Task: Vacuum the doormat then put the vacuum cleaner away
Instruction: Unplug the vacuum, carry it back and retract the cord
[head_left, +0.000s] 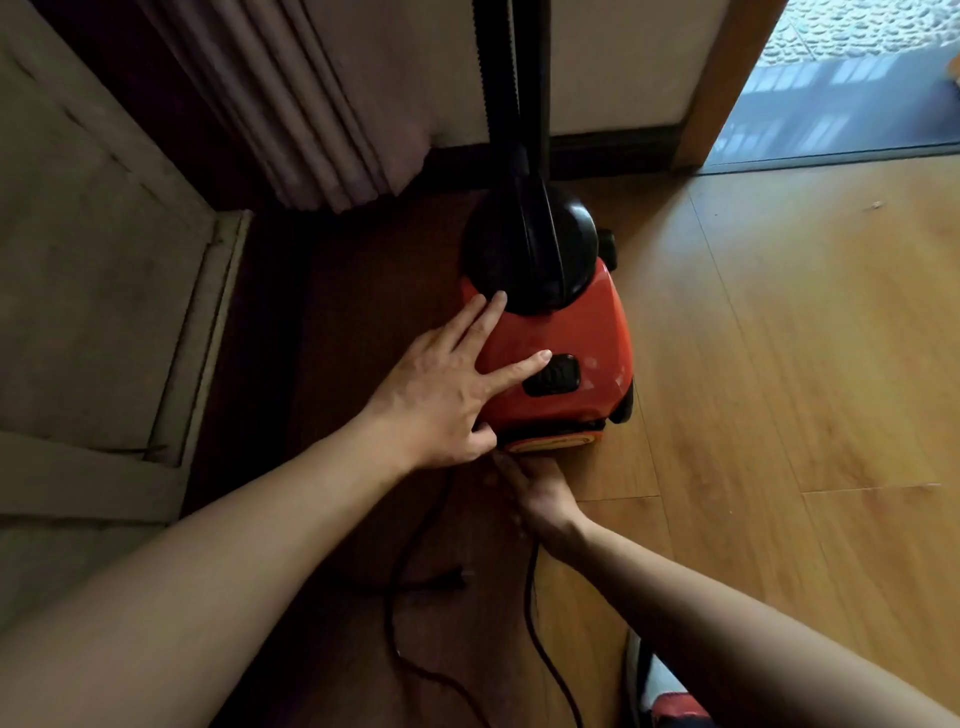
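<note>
A red canister vacuum cleaner (566, 343) with a black front dome stands on the wooden floor near the wall. Its black hose and tube (514, 93) rise straight up from the dome. My left hand (447, 395) lies flat on the red top with fingers spread, the index fingertip at the black switch (553, 376). My right hand (540, 488) is low at the rear of the vacuum, where the black power cord (535, 613) comes out; its fingers are hidden under the body. The cord's plug (444, 581) lies on the floor. No doormat is in view.
A pleated curtain (311, 114) hangs at the back left beside a pale cabinet or door panel (93, 260). A dark skirting board runs along the wall. An open doorway (841, 83) with a wooden frame is at the top right. Light wooden floor (805, 338) stretches to the right.
</note>
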